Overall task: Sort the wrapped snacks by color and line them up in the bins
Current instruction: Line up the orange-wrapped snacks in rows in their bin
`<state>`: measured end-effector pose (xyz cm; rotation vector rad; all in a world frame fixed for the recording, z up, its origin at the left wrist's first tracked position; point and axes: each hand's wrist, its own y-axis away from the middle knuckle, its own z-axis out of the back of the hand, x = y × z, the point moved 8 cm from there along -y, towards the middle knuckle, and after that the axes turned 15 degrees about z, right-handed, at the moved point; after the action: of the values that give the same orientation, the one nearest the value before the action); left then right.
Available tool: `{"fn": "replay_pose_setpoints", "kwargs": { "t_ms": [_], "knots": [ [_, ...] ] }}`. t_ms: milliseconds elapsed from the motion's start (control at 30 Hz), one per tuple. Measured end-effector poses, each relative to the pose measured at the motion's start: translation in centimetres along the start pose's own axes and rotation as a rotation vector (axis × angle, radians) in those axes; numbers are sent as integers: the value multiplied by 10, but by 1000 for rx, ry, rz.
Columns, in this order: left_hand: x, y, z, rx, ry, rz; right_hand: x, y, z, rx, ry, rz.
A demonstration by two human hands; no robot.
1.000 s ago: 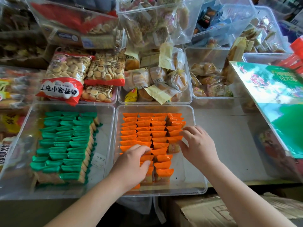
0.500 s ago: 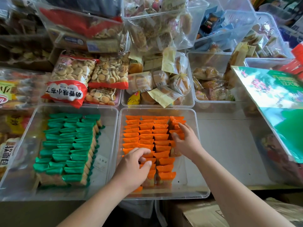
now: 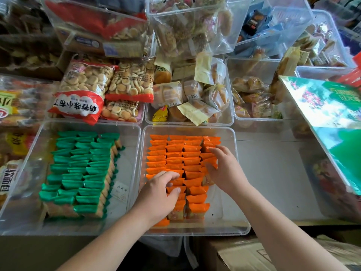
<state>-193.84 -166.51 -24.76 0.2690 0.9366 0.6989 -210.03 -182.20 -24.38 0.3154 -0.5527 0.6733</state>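
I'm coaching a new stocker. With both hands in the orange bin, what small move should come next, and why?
Probably the right hand should nudge the rightmost column of orange packets straight. That column sits askew and stops short of the other three, and the fingers curl over it; the left hand holds the nearer packets.

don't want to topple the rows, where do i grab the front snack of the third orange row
Pinch the front snack by its orange top edge, coming from above on the near side: it stands on edge against the pack behind, with bare bin floor in front.
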Motion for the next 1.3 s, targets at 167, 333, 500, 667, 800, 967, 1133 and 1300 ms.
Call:
{"fn": "replay_pose_setpoints", "kwargs": {
  "t_ms": [167, 333, 500, 667, 800, 967, 1133, 1300],
  "knots": [
    [-1, 2, 2, -10, -4, -15, 6, -1, -8, 146, 68, 53],
    [3, 12, 11, -36, -27, -39, 6, 9, -4, 148, 285, 82],
    [11, 21, 10, -24, -32, -50, -2, 12, -16, 232, 441, 105],
    [18, 25, 10, 0, 33, 1, -7, 6, -18, 201, 517, 53],
    [18, 29, 18, -33, -67, -63, 0, 10, -10, 150, 468, 48],
    [10, 37, 33, -125, -272, -200, 42, 35, 0, 105, 199, 183],
    [21, 46, 46, -216, -478, -256, 64, 67, -39, 487, 325, 229],
    [32, 50, 41, -184, -567, -262, 84, 63, -51, 476, 450, 273]
  ]
}}
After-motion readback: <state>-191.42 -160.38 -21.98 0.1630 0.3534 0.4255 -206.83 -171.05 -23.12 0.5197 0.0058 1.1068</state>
